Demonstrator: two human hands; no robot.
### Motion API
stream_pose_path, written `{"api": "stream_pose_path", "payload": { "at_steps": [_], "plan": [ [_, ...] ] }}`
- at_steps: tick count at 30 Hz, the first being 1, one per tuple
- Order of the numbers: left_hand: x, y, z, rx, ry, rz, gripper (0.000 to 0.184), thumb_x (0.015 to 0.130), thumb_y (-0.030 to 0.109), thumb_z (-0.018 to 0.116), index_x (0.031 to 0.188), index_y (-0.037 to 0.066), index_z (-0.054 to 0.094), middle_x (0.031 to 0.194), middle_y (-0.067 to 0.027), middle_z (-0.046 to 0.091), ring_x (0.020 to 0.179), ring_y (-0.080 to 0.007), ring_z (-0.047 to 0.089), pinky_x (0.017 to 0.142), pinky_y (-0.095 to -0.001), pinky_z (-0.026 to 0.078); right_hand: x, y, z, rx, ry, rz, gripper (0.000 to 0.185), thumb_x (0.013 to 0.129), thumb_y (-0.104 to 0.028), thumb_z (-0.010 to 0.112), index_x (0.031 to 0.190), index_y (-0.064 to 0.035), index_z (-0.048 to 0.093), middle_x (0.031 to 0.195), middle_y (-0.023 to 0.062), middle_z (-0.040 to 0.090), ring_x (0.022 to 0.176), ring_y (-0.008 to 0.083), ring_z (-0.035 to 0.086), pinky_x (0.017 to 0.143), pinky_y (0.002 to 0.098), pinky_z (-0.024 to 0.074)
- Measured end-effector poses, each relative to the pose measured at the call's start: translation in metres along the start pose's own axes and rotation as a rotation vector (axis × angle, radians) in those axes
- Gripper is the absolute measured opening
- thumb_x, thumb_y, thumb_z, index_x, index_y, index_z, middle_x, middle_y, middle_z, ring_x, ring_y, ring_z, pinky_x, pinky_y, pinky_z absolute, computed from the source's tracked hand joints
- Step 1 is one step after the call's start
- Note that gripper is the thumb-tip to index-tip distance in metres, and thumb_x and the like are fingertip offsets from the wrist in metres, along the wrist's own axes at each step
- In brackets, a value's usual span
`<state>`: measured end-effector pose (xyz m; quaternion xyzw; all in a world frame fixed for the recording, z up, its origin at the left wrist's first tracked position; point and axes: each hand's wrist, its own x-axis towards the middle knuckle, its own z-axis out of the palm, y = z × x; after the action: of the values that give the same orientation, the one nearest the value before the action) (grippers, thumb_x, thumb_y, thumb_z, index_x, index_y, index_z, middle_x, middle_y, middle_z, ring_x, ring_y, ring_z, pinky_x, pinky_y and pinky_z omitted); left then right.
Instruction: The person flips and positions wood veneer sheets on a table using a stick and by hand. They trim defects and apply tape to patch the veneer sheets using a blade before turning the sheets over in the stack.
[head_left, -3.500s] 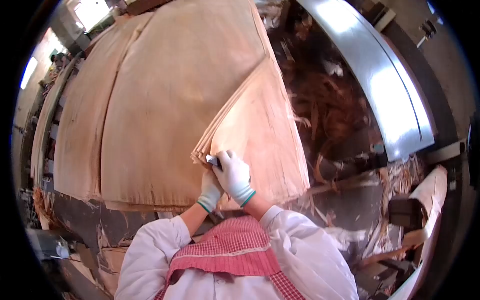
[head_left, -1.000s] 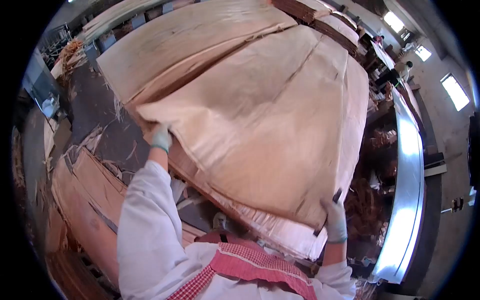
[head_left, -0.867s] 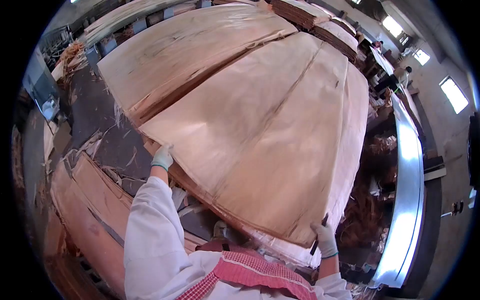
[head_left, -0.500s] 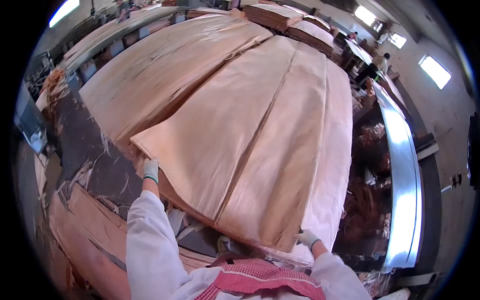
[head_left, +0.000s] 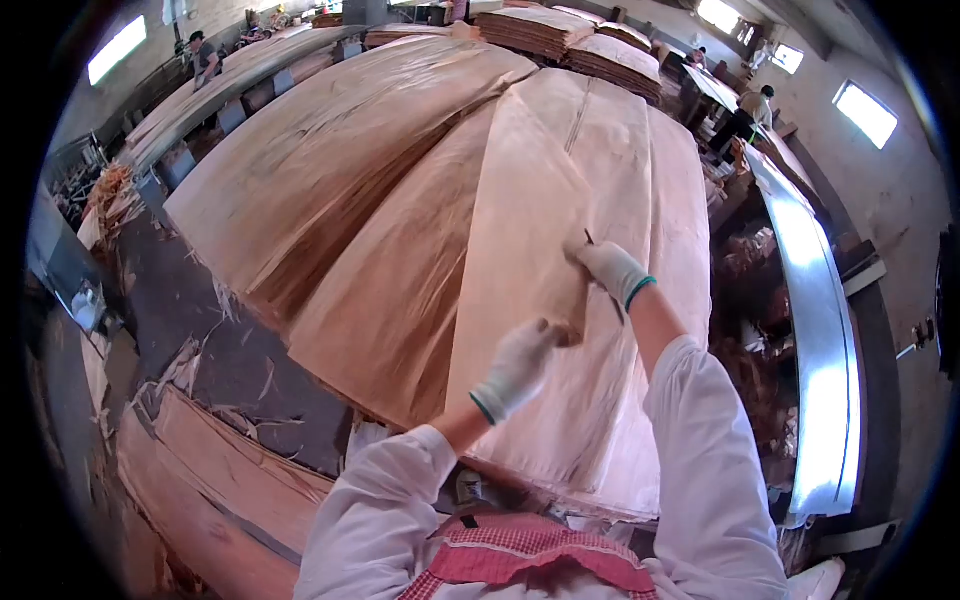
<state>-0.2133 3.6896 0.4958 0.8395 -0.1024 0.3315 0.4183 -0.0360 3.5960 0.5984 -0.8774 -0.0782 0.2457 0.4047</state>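
Note:
A pale wood veneer sheet (head_left: 505, 240) lies partly folded over on a broad stack of veneer (head_left: 385, 310). My left hand (head_left: 518, 368), in a white glove with a green cuff, is closed on the sheet's curled edge near the middle of the stack. Just beyond and to the right, my gloved right hand (head_left: 612, 268) is closed around a thin dark blade-like tool (head_left: 589, 237). It is over the sheet's right side; whether it also pinches the veneer I cannot tell.
Another wide veneer sheet (head_left: 340, 150) covers the left of the stack. Veneer offcuts (head_left: 220, 480) lie at lower left. A long shiny metal strip (head_left: 815, 370) runs along the right. Piled veneer (head_left: 530, 35) stands behind, and people (head_left: 750, 115) are in the background.
My left hand has carried the sheet's near left edge rightward, folding it over and baring the veneer beneath. My right hand has moved from the near right corner up toward the middle.

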Motion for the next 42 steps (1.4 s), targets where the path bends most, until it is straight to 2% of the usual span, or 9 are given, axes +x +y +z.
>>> {"api": "stream_pose_path", "payload": {
  "at_steps": [2,12,16,18,21,28,32,36,42],
  "plan": [
    [-0.016,0.022,0.008,0.192,-0.263,-0.104,0.018,0.079,0.005,0.051,0.093,0.009,0.063,0.087,-0.0122,0.059,0.081,-0.0315,0.058,0.072,-0.041,0.047,0.002,0.04,-0.008,-0.486,0.075,-0.138,0.046,0.079,-0.035,0.059,0.102,0.0045,0.062,0.081,0.0242,0.065,0.075,0.0327,0.065,0.059,0.0404,0.0476],
    [-0.171,-0.017,0.014,0.182,-0.633,0.189,0.017,0.081,0.017,0.053,0.092,0.006,0.06,0.099,-0.0122,0.06,0.092,-0.0294,0.059,0.075,-0.0429,0.048,-0.08,0.294,0.125,0.398,0.366,0.042,0.029,0.078,-0.007,0.066,0.103,-0.0004,0.054,0.078,0.0038,0.056,0.07,0.0157,0.052,0.065,0.0306,0.0461],
    [-0.139,-0.09,0.007,0.49,-0.691,-0.582,0.036,0.087,0.021,0.05,0.118,0.003,0.051,0.116,-0.0169,0.057,0.105,-0.0322,0.057,0.092,-0.0406,0.045,-0.074,0.336,0.142,0.383,0.369,0.17,0.032,0.078,-0.008,0.067,0.106,0.0013,0.054,0.082,0.0053,0.06,0.072,0.0161,0.056,0.065,0.0301,0.0473],
    [-0.135,-0.128,0.003,0.908,-0.314,-0.329,0.05,0.089,0.034,0.053,0.128,0.004,0.045,0.121,-0.0199,0.056,0.114,-0.0343,0.054,0.095,-0.0424,0.044,-0.058,0.365,0.145,0.428,0.357,0.166,0.033,0.08,-0.008,0.067,0.109,0.0023,0.055,0.085,0.0058,0.061,0.068,0.0147,0.058,0.058,0.0285,0.0478],
    [-0.107,-0.148,-0.002,0.549,-0.473,-1.093,0.065,0.081,0.044,0.062,0.129,0.006,0.043,0.128,-0.02,0.052,0.119,-0.0328,0.051,0.098,-0.0417,0.042,-0.066,0.352,0.111,0.144,0.04,0.422,0.035,0.08,-0.015,0.068,0.108,0.0038,0.057,0.083,0.0072,0.062,0.066,0.0171,0.06,0.058,0.0296,0.049],
    [-0.088,-0.164,0.026,0.683,-0.52,-1.34,0.075,0.071,0.045,0.072,0.129,0.008,0.043,0.128,-0.016,0.052,0.117,-0.0301,0.053,0.097,-0.0397,0.044,-0.105,0.403,0.04,-0.182,0.528,0.33,0.033,0.077,-0.026,0.067,0.093,0.0026,0.065,0.081,0.0206,0.067,0.074,0.028,0.066,0.067,0.0394,0.0502],
    [-0.102,-0.199,0.024,0.472,-0.568,-1.041,0.044,0.072,0.039,0.071,0.101,0.006,0.065,0.104,-0.0161,0.065,0.111,-0.0312,0.057,0.092,-0.039,0.046,-0.104,0.45,0.051,0.167,0.296,0.299,0.05,0.075,-0.04,0.073,0.102,0.001,0.063,0.083,0.0155,0.068,0.072,0.0277,0.065,0.063,0.0394,0.0498],
    [-0.082,-0.16,0.046,0.792,-0.682,-0.16,0.023,0.079,0.025,0.058,0.087,0.006,0.069,0.085,-0.0173,0.065,0.084,-0.0334,0.063,0.079,-0.0442,0.048,-0.104,0.447,0.053,-0.009,0.192,0.302,0.065,0.071,-0.047,0.075,0.107,0.0041,0.057,0.103,0.0247,0.064,0.102,0.0379,0.06,0.086,0.0413,0.048],
    [0.004,0.023,0.156,0.506,-0.476,-0.231,0.016,0.081,0.015,0.054,0.073,0.006,0.065,0.083,-0.0159,0.063,0.076,-0.0331,0.062,0.067,-0.0457,0.05,-0.084,0.474,0.086,-0.175,0.345,0.372,0.038,0.079,-0.029,0.067,0.103,-0.0028,0.052,0.097,0.0215,0.064,0.093,0.0403,0.062,0.08,0.0486,0.0497]
  ]
}}
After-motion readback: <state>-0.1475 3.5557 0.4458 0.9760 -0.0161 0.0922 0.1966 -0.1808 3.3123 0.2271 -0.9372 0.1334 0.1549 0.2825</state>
